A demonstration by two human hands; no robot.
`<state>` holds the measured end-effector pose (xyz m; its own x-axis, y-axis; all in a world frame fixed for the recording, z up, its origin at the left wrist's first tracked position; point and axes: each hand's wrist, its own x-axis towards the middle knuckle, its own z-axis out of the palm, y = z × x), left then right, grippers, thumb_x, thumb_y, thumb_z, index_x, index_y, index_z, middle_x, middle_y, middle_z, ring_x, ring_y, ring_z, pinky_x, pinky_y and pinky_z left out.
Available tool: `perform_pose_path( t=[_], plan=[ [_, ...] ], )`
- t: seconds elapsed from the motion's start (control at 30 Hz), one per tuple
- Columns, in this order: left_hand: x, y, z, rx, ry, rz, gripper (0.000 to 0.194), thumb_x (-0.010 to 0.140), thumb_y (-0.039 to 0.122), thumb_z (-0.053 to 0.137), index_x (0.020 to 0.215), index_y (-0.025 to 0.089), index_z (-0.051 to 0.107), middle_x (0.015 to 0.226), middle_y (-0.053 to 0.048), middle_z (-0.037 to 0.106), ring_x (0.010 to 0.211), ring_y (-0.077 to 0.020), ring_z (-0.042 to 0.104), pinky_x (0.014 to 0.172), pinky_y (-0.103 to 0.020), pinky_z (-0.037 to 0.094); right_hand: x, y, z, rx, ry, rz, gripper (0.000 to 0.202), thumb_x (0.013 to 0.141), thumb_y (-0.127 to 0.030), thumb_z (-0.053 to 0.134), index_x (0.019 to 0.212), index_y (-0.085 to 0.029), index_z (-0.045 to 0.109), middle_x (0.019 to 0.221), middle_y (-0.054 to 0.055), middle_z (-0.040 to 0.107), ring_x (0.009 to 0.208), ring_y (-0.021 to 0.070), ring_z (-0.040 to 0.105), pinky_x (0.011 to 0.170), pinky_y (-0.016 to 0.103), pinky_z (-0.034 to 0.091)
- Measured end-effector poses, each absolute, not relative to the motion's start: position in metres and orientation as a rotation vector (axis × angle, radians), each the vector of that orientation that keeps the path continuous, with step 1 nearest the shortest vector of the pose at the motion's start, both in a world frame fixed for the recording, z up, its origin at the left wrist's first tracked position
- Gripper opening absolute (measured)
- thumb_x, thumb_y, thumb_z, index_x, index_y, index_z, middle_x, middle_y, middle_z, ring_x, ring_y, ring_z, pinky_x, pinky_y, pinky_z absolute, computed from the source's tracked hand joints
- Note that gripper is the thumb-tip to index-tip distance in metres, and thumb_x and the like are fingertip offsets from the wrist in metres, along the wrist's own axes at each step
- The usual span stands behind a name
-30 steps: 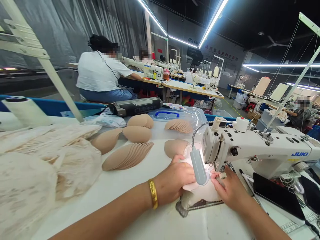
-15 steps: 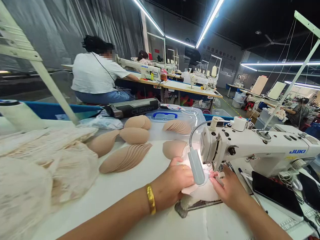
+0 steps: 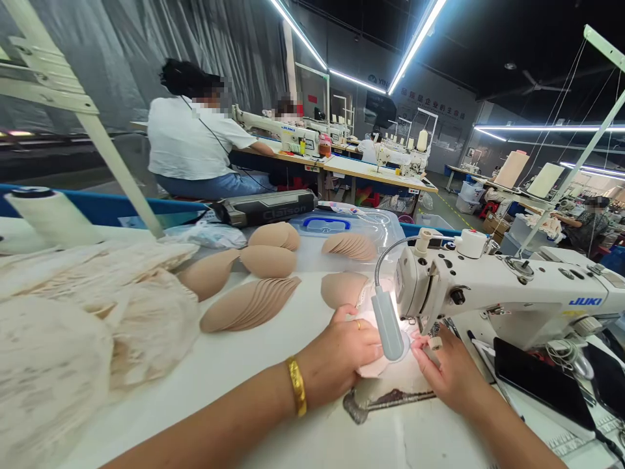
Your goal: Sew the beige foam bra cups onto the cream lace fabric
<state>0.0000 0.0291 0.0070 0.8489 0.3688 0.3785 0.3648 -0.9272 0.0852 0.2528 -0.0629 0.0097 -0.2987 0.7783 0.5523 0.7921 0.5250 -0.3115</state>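
A pale pink fabric piece (image 3: 370,369) lies under the needle area of a white sewing machine (image 3: 488,281). My left hand (image 3: 336,355), wearing a gold bracelet and ring, grips this fabric from the left, its thumb and fingertips partly hidden. On the other side, my right hand (image 3: 449,365) pinches the fabric's edge close to the presser foot. A grey lamp (image 3: 387,326) on a bendy neck lights the spot and covers part of the fabric. Just beyond my left hand rests a beige bra cup (image 3: 342,290), with lacy trim beside it.
Stacked beige bra cups (image 3: 251,303) lie left of the machine, some on a clear plastic box (image 3: 364,221). Cream lace pieces (image 3: 151,326) cover the far left. A dark phone-like slab (image 3: 541,384) sits at right. A person in a white shirt (image 3: 188,140) sits ahead.
The fabric's near edge has drawn back, baring more of the worn metal plate in front. Both hands stay close to the needle with little movement. The whole view has shifted slightly.
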Motion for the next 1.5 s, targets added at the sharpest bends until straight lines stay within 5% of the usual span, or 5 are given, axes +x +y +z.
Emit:
perform_pose_path(
  t=[0.23,0.6,1.07,1.3,1.5],
  plan=[
    [0.001,0.025,-0.001,3.022,0.484,0.755,0.020,0.070,0.005,0.067,0.079,0.022,0.061,0.083,0.004,0.073,0.079,-0.0220,0.062,0.101,-0.051,0.022,0.255,-0.066,0.009,-1.210,-2.213,-0.014,0.016,0.107,-0.020,0.047,0.113,-0.024,0.061,0.098,0.005,0.072,0.088,0.0246,0.063,0.079,0.036,0.048],
    [0.005,-0.014,0.018,3.039,0.354,0.910,0.020,0.090,0.007,0.058,0.075,0.020,0.053,0.072,0.008,0.063,0.066,-0.0159,0.055,0.107,-0.050,0.022,0.243,-0.075,0.017,-1.151,-2.429,0.196,0.021,0.097,-0.011,0.048,0.092,-0.023,0.064,0.085,0.002,0.056,0.076,0.0187,0.050,0.070,0.031,0.039],
    [0.010,0.011,0.020,3.036,0.570,0.743,0.021,0.091,0.004,0.058,0.088,0.022,0.067,0.090,0.001,0.073,0.085,-0.0224,0.064,0.106,-0.052,0.029,0.239,-0.063,0.002,-1.386,-2.305,0.085,0.015,0.097,-0.014,0.048,0.089,-0.023,0.057,0.084,0.003,0.056,0.075,0.0204,0.049,0.067,0.031,0.034],
    [0.012,0.028,0.025,2.969,0.661,0.725,0.021,0.091,0.010,0.056,0.076,0.022,0.065,0.081,0.001,0.072,0.079,-0.0234,0.063,0.099,-0.052,0.032,0.238,-0.062,0.002,-1.374,-2.274,0.064,0.015,0.098,-0.016,0.048,0.092,-0.023,0.059,0.088,0.003,0.060,0.080,0.0215,0.051,0.070,0.032,0.036],
    [0.030,0.071,0.058,2.740,1.131,0.851,0.012,0.095,0.014,0.061,0.098,0.018,0.072,0.117,-0.012,0.071,0.116,-0.0359,0.063,0.107,-0.061,0.035,0.237,-0.062,0.002,-1.369,-2.275,-0.016,0.017,0.097,-0.014,0.045,0.086,-0.022,0.055,0.082,0.003,0.057,0.075,0.0208,0.047,0.066,0.031,0.033]
  ],
)
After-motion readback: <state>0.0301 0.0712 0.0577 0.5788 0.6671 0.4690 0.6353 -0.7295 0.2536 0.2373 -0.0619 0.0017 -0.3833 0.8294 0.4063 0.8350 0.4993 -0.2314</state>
